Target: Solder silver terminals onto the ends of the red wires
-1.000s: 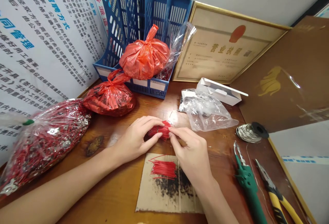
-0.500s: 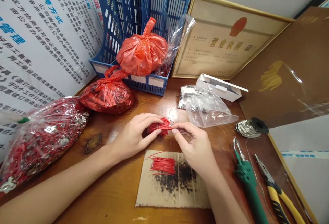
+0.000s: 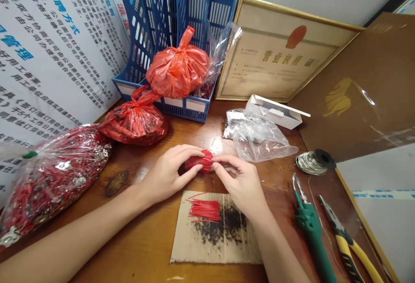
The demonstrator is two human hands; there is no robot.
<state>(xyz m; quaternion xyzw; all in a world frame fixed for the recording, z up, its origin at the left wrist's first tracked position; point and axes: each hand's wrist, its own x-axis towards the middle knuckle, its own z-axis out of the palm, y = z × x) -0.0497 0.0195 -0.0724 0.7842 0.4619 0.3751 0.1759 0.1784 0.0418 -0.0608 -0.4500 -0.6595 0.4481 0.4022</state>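
A tied bundle of short red wires [image 3: 205, 162] lies on the wooden table [image 3: 142, 239]. My left hand [image 3: 173, 166] grips the bundle's left part between thumb and fingers. At its right end, the thumb and forefinger of my right hand [image 3: 235, 175] are pinched together at the wire tips; whether a single wire is between them is too small to tell. Just below, a loose row of red wires [image 3: 204, 210] rests on a piece of cardboard [image 3: 184, 248] with black scorch marks.
To the right are a solder spool [image 3: 311, 162], a green soldering iron [image 3: 313, 226] and yellow-handled pliers [image 3: 346, 239]. A clear plastic bag [image 3: 259, 138] and white box [image 3: 275, 112] sit behind. Red bags [image 3: 134, 120], a blue rack [image 3: 191, 110] and a bag of wired parts [image 3: 65, 175] stand left.
My right hand has moved slightly left, closer against the wire ends. My left hand keeps its grip on the bundle. The view has shifted a little.
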